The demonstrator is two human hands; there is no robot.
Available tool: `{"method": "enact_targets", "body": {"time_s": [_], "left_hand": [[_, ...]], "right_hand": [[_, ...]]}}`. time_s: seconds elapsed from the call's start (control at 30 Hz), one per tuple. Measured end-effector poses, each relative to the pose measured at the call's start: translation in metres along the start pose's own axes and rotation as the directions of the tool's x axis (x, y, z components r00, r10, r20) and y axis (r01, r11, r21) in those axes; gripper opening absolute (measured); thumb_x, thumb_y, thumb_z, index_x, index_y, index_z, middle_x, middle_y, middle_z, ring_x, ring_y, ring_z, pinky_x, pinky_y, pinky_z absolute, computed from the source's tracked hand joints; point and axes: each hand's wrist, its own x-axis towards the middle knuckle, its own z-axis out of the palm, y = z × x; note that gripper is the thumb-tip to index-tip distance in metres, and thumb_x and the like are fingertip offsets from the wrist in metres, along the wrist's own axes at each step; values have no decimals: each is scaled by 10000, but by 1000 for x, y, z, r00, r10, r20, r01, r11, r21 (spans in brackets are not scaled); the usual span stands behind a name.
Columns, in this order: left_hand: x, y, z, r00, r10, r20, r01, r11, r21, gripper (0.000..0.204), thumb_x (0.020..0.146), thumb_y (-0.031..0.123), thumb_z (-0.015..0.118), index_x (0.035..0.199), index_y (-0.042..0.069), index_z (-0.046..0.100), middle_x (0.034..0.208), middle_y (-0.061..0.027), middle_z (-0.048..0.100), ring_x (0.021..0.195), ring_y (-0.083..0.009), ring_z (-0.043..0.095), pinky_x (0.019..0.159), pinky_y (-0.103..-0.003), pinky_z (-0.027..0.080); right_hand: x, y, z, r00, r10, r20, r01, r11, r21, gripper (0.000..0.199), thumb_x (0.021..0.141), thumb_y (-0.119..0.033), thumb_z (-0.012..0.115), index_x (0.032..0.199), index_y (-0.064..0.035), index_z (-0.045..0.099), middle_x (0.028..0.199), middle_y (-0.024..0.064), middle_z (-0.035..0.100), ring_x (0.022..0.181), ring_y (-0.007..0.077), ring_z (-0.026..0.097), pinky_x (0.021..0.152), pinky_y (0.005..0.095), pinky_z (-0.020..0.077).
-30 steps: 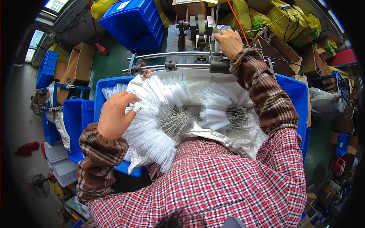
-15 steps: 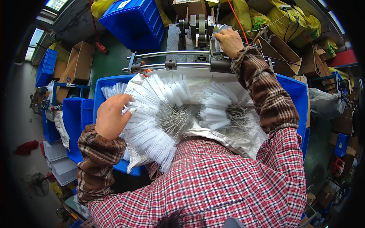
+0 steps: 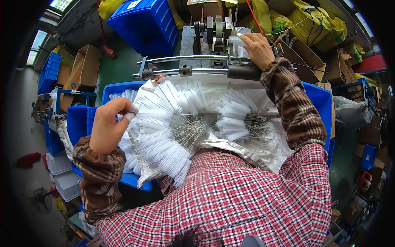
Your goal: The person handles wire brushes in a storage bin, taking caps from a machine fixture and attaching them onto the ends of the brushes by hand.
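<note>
My left hand (image 3: 109, 125) is closed in a pinch at the left edge of a fan of white bristle brushes (image 3: 152, 127) with twisted-wire stems. A thin wire runs right from its fingertips across the fan; it looks like the stem of one brush, whose bristle end the fingers mostly cover. Farther off, my right hand (image 3: 258, 48) reaches over the right side of a small metal machine (image 3: 218, 35), fingers stretched out beside a white bristly piece (image 3: 236, 40). Its thumb is hidden. A second bundle of brushes (image 3: 233, 115) lies right of the fan.
A white sack (image 3: 263, 158) lies under the brushes, over a blue bin (image 3: 319, 101). Metal rods (image 3: 185, 59) cross in front of the machine. Another blue bin (image 3: 144, 26) stands at the back left, yellow bags (image 3: 308, 22) and cardboard boxes (image 3: 302, 57) at the back right.
My left hand has moved slightly left and closed into a pinch, with a wire now stretching from it. My right hand has shifted right and its fingers have straightened.
</note>
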Motion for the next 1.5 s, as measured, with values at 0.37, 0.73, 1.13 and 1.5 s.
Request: {"method": "enact_targets", "body": {"time_s": [0.37, 0.73, 1.13, 1.5], "left_hand": [[16, 18, -13, 999, 28, -26, -32, 982, -185, 124, 759, -90, 591, 869, -38, 611, 822, -59, 634, 779, -118, 578, 751, -256, 475], [43, 42, 16, 988, 137, 74, -116, 965, -234, 102, 766, -72, 612, 860, -35, 620, 832, -66, 646, 806, -138, 611, 763, -272, 482], [62, 48, 29, 973, 201, 115, -166, 953, -255, 98, 766, -64, 622, 861, -42, 631, 812, -64, 649, 759, -127, 606, 721, -263, 488], [88, 66, 66, 973, 225, 52, -179, 876, -447, 167, 793, -25, 621, 960, -33, 630, 889, -73, 661, 833, -142, 628, 794, -273, 499]], "right_hand": [[-18, -25, -8, 966, 256, -30, -256, 938, -235, 303, 768, -332, 712, 947, -92, 668, 926, 42, 598, 953, 232, 537, 817, 391, 388], [17, -65, 6, 981, 194, 22, -181, 945, -274, 258, 785, -337, 687, 882, -99, 663, 881, 31, 597, 934, 210, 553, 812, 387, 375], [-13, 15, -37, 962, 261, 79, -246, 955, -167, 130, 844, -177, 604, 935, -98, 653, 886, 104, 618, 903, 301, 613, 771, 416, 490], [7, -143, -103, 937, -134, 323, -201, 548, 812, 231, 843, -150, 671, 1045, -42, 643, 831, 99, 685, 747, 204, 656, 664, 333, 513]]}}
